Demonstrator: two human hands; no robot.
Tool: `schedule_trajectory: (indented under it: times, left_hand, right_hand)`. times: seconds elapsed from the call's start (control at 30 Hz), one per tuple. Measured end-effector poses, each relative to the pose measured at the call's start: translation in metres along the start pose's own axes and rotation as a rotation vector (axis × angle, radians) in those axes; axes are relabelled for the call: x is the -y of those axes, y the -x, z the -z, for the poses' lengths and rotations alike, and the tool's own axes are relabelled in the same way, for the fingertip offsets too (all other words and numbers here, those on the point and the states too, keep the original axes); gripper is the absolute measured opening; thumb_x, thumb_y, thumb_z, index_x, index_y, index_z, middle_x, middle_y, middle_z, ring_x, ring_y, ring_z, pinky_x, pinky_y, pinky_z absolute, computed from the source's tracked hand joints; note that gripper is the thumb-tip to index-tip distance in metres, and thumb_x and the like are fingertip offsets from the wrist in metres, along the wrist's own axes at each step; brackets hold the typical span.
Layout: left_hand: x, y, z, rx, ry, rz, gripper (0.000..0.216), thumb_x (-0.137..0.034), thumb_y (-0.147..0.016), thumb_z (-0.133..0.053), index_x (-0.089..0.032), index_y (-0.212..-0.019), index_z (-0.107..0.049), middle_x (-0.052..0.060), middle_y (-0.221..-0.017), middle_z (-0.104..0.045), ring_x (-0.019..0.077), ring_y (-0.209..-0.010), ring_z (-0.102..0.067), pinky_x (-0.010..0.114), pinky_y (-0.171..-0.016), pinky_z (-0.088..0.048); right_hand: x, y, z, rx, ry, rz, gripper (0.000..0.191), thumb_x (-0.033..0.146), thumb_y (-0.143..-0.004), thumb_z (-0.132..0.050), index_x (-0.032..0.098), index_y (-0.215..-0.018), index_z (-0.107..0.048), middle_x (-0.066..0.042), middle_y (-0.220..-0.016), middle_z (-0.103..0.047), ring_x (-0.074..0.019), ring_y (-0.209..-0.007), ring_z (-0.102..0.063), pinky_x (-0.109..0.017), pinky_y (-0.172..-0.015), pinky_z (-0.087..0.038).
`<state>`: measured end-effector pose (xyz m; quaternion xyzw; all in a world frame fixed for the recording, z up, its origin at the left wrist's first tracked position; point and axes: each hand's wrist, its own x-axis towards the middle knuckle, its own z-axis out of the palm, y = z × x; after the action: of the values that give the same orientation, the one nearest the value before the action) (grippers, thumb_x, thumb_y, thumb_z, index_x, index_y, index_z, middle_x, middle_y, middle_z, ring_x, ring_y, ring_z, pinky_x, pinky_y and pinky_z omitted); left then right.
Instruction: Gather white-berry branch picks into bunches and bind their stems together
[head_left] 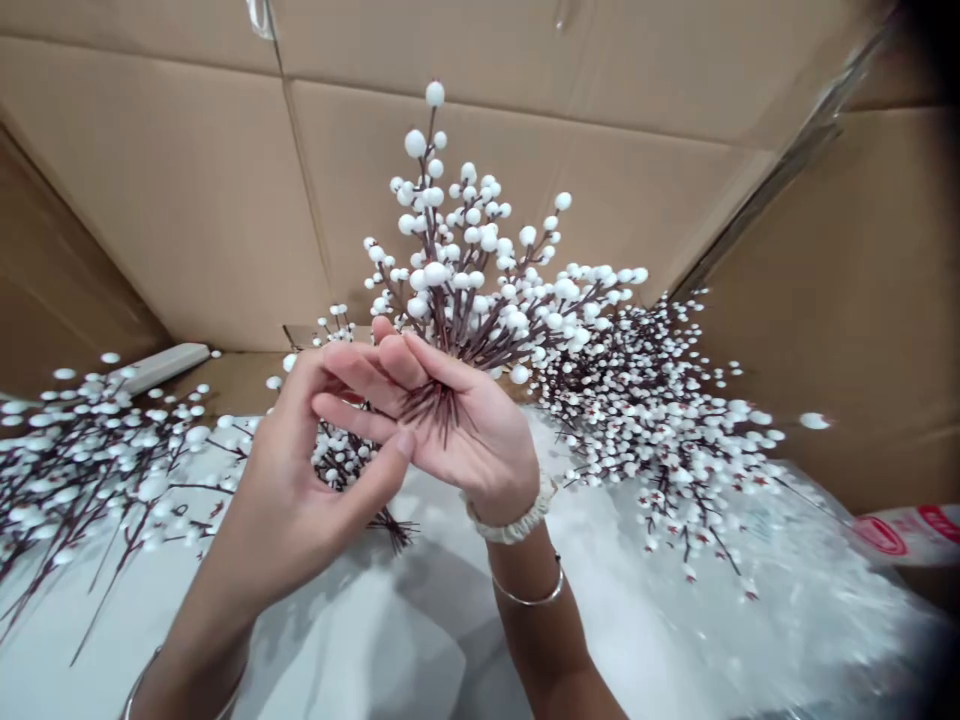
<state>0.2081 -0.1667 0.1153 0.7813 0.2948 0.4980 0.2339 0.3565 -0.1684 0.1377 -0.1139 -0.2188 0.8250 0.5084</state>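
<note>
Because the bunch of white berry stems [480, 260] is held only by its thin lower part, we judge slippage to be the main risk. The right hand [472, 440] lies palm up with its fingers curled loosely over the stems. Any slackening could let single sprigs slide out onto the white plastic sheet [420, 650] below.

We judge snagging to be the second risk. Loose berry sprigs [90, 440] lie heaped at 9 o'clock of the hands, and a second heap [660, 400] lies at 3 o'clock. The spread twigs could catch in either. Rough handling could also knock berries off.

The left hand [300, 480] is narrowed, thumb and fingers drawn to the cut ends [439, 405]. We cannot tell whether it pinches a stem.

The bunch rises toward 12 o'clock from the right palm, touching it, with its heads in front of the cardboard wall [187, 200].
</note>
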Motion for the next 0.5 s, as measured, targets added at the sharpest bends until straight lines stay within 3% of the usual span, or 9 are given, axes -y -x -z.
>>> schedule_trajectory:
  times: [0.23,0.33,0.5]
  left_hand:
    - [-0.003,0.004,0.003,0.042,0.103,0.037,0.039,-0.022,-0.08,-0.072,-0.032,-0.115,-0.058,-0.001,-0.115,-0.063,0.0243,-0.11,-0.06,0.038,-0.088,-0.054]
    - [-0.003,0.004,0.002,0.035,0.14,0.02,0.038,-0.021,-0.079,-0.073,-0.032,-0.112,-0.058,-0.002,-0.112,-0.063,0.0232,-0.107,-0.061,0.035,-0.084,-0.056]
    - [-0.004,0.005,0.001,0.046,0.145,0.014,0.045,-0.023,-0.076,-0.076,-0.031,-0.116,-0.058,0.0,-0.115,-0.063,0.0264,-0.113,-0.058,0.041,-0.096,-0.051]
  right_hand:
    - [-0.001,0.009,-0.009,-0.11,0.097,-0.023,0.045,0.022,-0.104,-0.021,0.017,-0.112,-0.065,-0.001,-0.096,-0.077,-0.0138,-0.123,-0.062,-0.049,-0.116,-0.039]
    - [-0.003,0.014,-0.01,-0.112,0.103,0.009,0.047,0.021,-0.104,-0.021,0.016,-0.106,-0.067,0.0,-0.098,-0.077,-0.0122,-0.123,-0.062,-0.045,-0.117,-0.038]
    - [-0.005,0.017,-0.007,-0.042,0.088,0.046,0.047,0.021,-0.104,-0.022,0.017,-0.098,-0.069,0.001,-0.099,-0.077,-0.0115,-0.123,-0.062,-0.043,-0.118,-0.039]
